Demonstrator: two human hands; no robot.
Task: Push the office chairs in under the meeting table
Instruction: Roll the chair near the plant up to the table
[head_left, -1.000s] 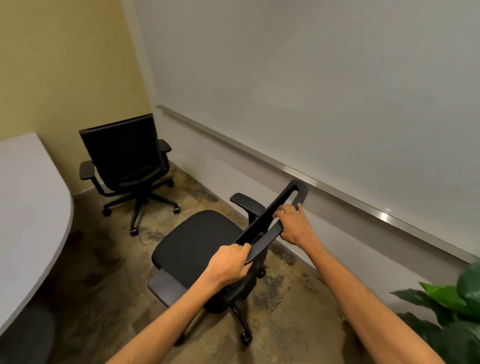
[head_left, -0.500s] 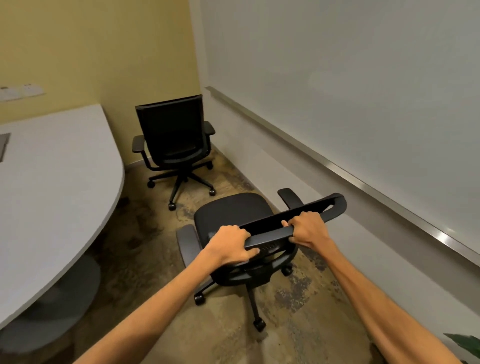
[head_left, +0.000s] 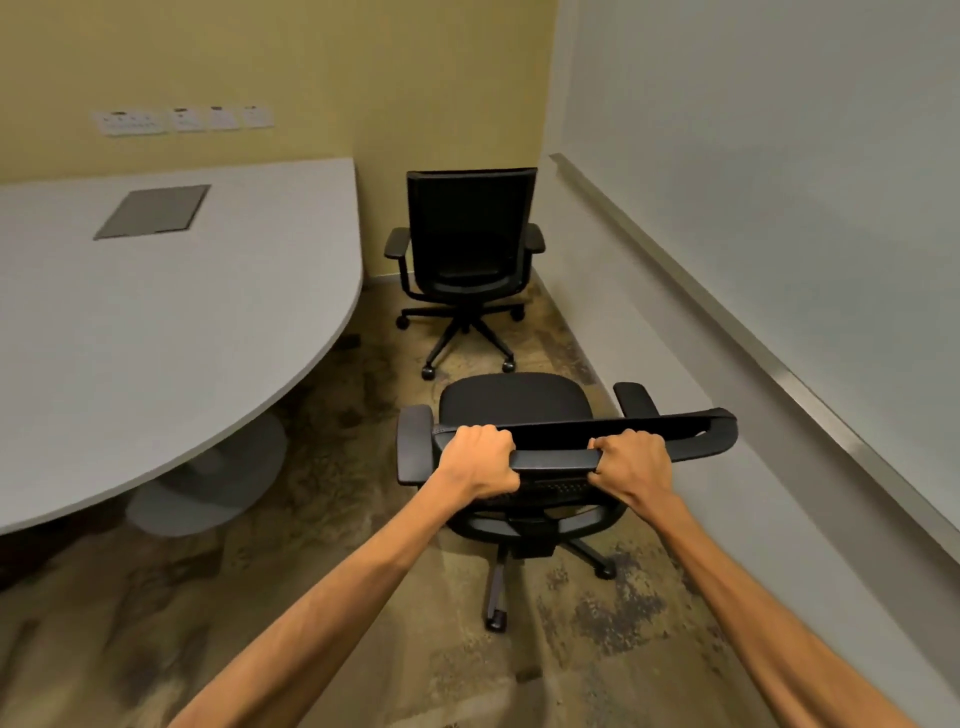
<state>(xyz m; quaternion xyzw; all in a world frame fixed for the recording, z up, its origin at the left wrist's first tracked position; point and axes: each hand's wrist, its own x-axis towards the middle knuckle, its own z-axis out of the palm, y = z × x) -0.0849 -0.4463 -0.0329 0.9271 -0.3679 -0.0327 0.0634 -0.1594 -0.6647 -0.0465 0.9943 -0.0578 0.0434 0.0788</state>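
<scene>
The big pale grey desk (head_left: 171, 322) fills my left side, its rounded edge curving toward the middle of the room and its round pedestal base (head_left: 208, 483) showing underneath. A grey rectangular hatch (head_left: 153, 211) sits flush in the top, far from me. On my right a whiteboard (head_left: 779, 156) runs along the wall with a metal ledge (head_left: 727, 312) below it, and the mottled brown floor (head_left: 363, 597) stretches between wall and desk.

Two black office chairs stand out in the open, neither under the desk. The far chair (head_left: 470, 249) is in the corner by the yellow wall (head_left: 260, 67), its mesh back toward me, close to the desk's edge but clear of it. The near chair (head_left: 519, 410) is right in front of me, between the desk and the whiteboard wall, seat facing away from me toward the far chair.

My left hand (head_left: 480, 462) and my right hand (head_left: 631, 467) are both clamped on the top bar of the near chair's backrest, apart from each other with a stretch of bar between them, fingers curled over the front. Its castors (head_left: 494, 619) rest on the floor below my wrists.

On the yellow wall some small white plates (head_left: 182, 119) sit in a row; they look like sockets, though they are too blurred to be sure.
</scene>
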